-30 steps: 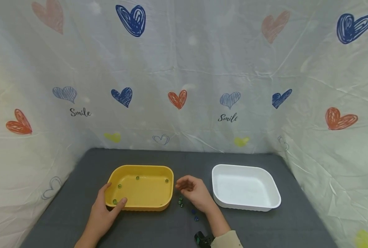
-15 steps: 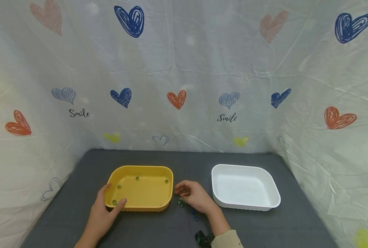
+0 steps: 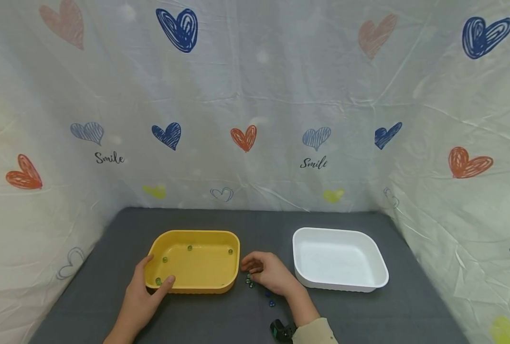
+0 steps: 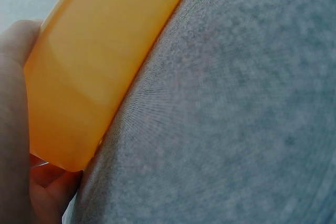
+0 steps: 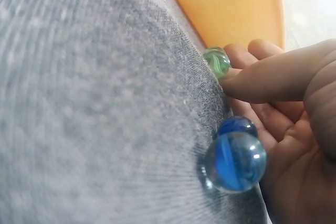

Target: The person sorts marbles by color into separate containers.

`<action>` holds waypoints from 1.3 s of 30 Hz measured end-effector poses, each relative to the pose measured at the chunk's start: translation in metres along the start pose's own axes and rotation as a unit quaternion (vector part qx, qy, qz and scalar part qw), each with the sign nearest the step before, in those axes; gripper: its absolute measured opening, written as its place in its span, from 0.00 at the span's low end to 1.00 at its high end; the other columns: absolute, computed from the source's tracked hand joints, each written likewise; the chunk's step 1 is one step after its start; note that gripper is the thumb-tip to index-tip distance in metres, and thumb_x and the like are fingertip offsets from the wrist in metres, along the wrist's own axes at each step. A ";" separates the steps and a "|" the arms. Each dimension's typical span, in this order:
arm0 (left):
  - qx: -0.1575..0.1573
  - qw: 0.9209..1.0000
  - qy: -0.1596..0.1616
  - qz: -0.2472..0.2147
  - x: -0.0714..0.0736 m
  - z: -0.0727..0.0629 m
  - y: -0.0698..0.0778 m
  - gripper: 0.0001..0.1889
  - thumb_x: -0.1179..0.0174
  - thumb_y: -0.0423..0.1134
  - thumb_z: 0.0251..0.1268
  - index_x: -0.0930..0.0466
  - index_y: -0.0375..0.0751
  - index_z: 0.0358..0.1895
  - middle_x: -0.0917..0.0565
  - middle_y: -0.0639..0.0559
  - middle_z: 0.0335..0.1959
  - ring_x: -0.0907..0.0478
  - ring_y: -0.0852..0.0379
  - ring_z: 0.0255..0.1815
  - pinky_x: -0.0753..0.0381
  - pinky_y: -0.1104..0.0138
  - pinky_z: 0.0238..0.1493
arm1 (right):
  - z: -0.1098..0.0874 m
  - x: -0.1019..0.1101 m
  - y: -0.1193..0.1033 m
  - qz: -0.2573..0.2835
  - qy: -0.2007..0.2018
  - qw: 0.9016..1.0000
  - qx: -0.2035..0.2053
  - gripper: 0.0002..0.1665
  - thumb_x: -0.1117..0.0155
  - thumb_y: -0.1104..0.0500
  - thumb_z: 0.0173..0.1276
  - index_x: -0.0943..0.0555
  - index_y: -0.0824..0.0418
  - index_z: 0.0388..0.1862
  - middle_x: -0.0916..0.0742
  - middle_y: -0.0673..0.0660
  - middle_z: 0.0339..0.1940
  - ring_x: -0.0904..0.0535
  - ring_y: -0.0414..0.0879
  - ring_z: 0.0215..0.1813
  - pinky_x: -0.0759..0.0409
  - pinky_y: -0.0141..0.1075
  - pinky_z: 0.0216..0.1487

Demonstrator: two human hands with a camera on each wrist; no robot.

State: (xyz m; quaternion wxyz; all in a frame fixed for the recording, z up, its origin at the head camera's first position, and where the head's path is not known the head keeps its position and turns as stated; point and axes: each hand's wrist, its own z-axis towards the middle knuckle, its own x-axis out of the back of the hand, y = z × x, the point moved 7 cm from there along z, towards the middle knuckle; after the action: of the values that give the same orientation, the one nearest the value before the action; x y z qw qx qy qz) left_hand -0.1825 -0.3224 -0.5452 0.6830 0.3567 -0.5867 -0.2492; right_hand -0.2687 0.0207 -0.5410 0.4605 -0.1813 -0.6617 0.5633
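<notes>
Nearest on the grey bench (image 3: 220, 317) lie two blue marbles (image 3: 272, 303). The left hand (image 3: 141, 289) grips the yellow tray (image 3: 199, 267) at its near left corner. The right hand (image 3: 270, 274) bends its fingers at loose green marbles (image 3: 251, 285) beside it; whether they pinch one, I cannot tell. Four green marbles sit inside; rightward stands a white tray (image 3: 341, 260), then a heart-printed sheet (image 3: 281, 86).

Head view forward and downward from above; wrist views close-up, yellow tray (image 3: 196, 267) in all three
</notes>
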 end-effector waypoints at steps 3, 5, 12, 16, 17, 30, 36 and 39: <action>0.007 1.000 -0.002 -0.001 0.000 0.000 0.000 0.59 0.31 0.64 0.74 0.59 0.35 0.89 0.45 0.22 0.84 0.42 0.22 0.82 0.38 0.27 0.75 | 0.000 0.000 -0.001 -0.001 0.002 1.000 -0.005 0.25 0.32 0.78 0.67 0.11 0.54 0.57 0.08 0.50 0.49 0.11 0.46 0.53 0.14 0.37 0.54; 0.012 1.000 -0.004 0.001 0.000 0.000 -0.001 0.60 0.31 0.65 0.74 0.60 0.36 0.89 0.45 0.22 0.85 0.43 0.22 0.82 0.39 0.27 0.76 | 0.000 0.000 -0.001 -0.002 0.003 1.000 -0.008 0.25 0.32 0.78 0.67 0.11 0.54 0.56 0.07 0.50 0.47 0.11 0.45 0.51 0.14 0.37 0.52; 0.012 1.000 -0.011 0.006 -0.001 0.001 -0.001 0.59 0.32 0.64 0.75 0.60 0.34 0.89 0.46 0.21 0.84 0.43 0.22 0.82 0.38 0.27 0.75 | -0.001 0.000 -0.001 -0.013 0.000 1.000 -0.010 0.26 0.32 0.78 0.68 0.11 0.52 0.56 0.07 0.49 0.45 0.11 0.43 0.48 0.14 0.36 0.49; 0.012 1.000 -0.011 0.008 -0.001 0.001 0.001 0.59 0.32 0.64 0.75 0.60 0.34 0.89 0.46 0.21 0.84 0.43 0.22 0.82 0.38 0.28 0.76 | -0.001 0.000 0.000 -0.022 -0.002 1.000 -0.005 0.26 0.32 0.77 0.69 0.10 0.51 0.56 0.07 0.48 0.45 0.11 0.42 0.49 0.14 0.36 0.51; 0.011 1.000 -0.011 0.008 -0.001 0.001 0.001 0.59 0.32 0.64 0.75 0.60 0.34 0.89 0.46 0.21 0.84 0.43 0.22 0.82 0.39 0.28 0.76 | -0.001 0.000 0.000 -0.024 -0.002 1.000 -0.004 0.26 0.32 0.77 0.68 0.10 0.51 0.55 0.07 0.47 0.45 0.11 0.41 0.49 0.14 0.36 0.51; 0.016 1.000 -0.009 0.004 -0.001 0.001 -0.001 0.61 0.32 0.66 0.74 0.61 0.35 0.89 0.47 0.21 0.85 0.43 0.22 0.82 0.38 0.28 0.76 | 0.000 -0.001 0.000 -0.023 -0.002 1.000 0.004 0.24 0.31 0.75 0.70 0.09 0.51 0.55 0.06 0.45 0.45 0.10 0.43 0.50 0.14 0.36 0.51; 0.014 1.000 -0.010 0.010 -0.002 0.002 -0.002 0.60 0.32 0.65 0.75 0.61 0.34 0.89 0.47 0.21 0.85 0.42 0.22 0.82 0.38 0.28 0.76 | 0.000 0.000 0.000 -0.020 0.003 1.000 0.003 0.24 0.30 0.75 0.70 0.09 0.51 0.56 0.07 0.46 0.45 0.10 0.43 0.49 0.13 0.35 0.49; 0.014 1.000 -0.010 0.011 -0.002 0.002 -0.002 0.61 0.32 0.65 0.75 0.61 0.34 0.89 0.47 0.21 0.85 0.42 0.21 0.81 0.38 0.28 0.76 | 0.000 0.000 -0.001 -0.021 0.008 1.000 0.005 0.24 0.30 0.75 0.70 0.09 0.51 0.56 0.07 0.47 0.45 0.10 0.42 0.48 0.13 0.35 0.49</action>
State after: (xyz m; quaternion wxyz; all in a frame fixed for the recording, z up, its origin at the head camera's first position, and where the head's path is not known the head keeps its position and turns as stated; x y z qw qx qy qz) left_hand -0.1849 -0.3230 -0.5479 0.6747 0.3568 -0.6011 -0.2369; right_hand -0.2684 0.0206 -0.5400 0.4786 -0.1694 -0.6588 0.5552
